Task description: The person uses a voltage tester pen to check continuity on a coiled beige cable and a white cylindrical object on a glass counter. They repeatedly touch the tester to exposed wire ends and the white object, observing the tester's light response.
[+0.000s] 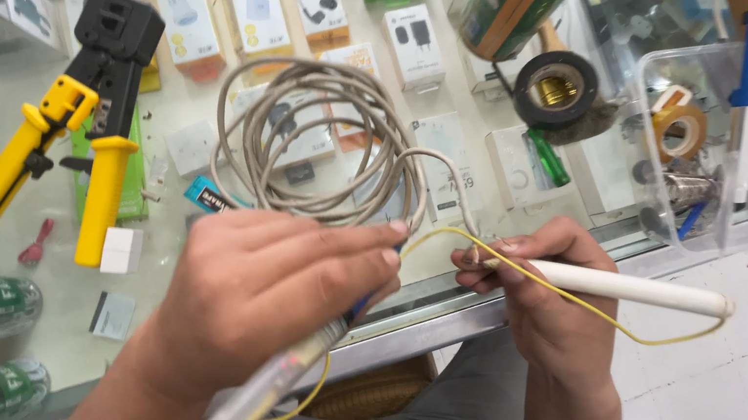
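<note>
Head view: the left hand (pixel 268 288) is closed around a clear-handled tool (pixel 268 387). The right hand (pixel 538 299) pinches the cut end of a stiff white round cable (pixel 648 292) and a thin yellow wire (pixel 661 339) above the glass counter (pixel 195 149). Wire judged light, limp, slippery; best gripped near the sheath end.

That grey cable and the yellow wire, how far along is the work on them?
Looks early. Done: the grey cable lies coiled on the glass counter. In hand: the left hand holds a clear-handled tool; the right hand pinches a white tube and the yellow wire. Left: the yellow-handled crimper lies untouched.
</note>
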